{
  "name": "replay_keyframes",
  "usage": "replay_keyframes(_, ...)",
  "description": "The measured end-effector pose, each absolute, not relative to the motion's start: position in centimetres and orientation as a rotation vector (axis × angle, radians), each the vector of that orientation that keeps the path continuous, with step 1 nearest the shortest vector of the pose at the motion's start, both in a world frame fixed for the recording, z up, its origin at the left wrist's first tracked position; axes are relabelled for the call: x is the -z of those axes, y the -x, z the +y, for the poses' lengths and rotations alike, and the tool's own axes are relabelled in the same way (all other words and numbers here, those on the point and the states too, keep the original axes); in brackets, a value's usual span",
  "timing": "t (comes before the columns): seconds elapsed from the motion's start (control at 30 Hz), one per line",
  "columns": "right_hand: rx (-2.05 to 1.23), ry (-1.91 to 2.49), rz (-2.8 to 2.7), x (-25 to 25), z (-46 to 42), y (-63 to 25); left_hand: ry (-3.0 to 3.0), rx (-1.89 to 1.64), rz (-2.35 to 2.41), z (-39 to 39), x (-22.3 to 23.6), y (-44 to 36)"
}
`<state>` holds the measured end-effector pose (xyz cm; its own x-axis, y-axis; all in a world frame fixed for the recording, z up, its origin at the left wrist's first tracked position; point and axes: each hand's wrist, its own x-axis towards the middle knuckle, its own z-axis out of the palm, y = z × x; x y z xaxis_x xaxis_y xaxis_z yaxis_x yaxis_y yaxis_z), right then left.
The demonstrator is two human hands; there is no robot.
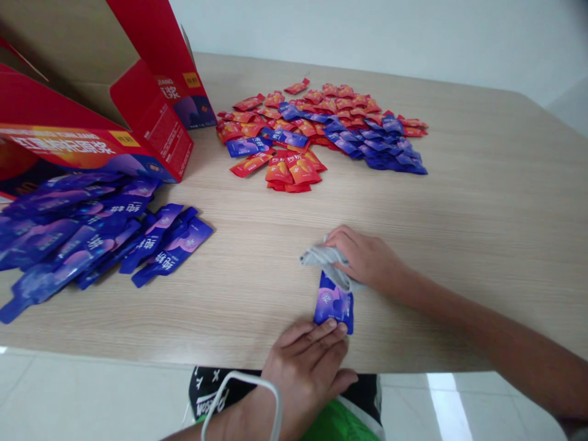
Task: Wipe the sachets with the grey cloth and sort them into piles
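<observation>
A blue-purple sachet (331, 305) lies flat on the light wood table, near its front edge. My left hand (307, 367) rests its outstretched fingertips on the sachet's near end, pressing from above rather than wrapping round it. Bunched in my right hand (367, 257) is a grey cloth (327, 260), gripped between thumb and fingers. That cloth covers the far end of the sachet, so its tip is hidden.
A pile of blue sachets (92, 226) lies at the left, beside open red cartons (160, 138). Farther back are many red-orange sachets (294, 168), with a stack of blue ones (390, 147) among them. The table's front edge (138, 355) runs close by.
</observation>
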<state>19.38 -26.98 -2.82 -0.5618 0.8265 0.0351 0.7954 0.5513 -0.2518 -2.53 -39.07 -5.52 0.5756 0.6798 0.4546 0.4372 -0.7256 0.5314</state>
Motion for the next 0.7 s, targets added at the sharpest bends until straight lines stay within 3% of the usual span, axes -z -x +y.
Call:
replay_keyframes(0.2,-0.161,1.481,-2.364,1.6,-25.1,-22.3,-2.401,-0.958,0.885,-38.4,4.8,2.9)
replay_keyframes(0.4,-0.148,1.466,-2.181,3.8,-25.6,-25.3,-2.426,-0.794,1.069,-36.5,2.8,2.6)
replay_keyframes(0.7,-0.179,1.582,-2.021,5.4,-24.1,-27.6,-2.447,-0.341,1.510,-35.3,3.3,-0.4)
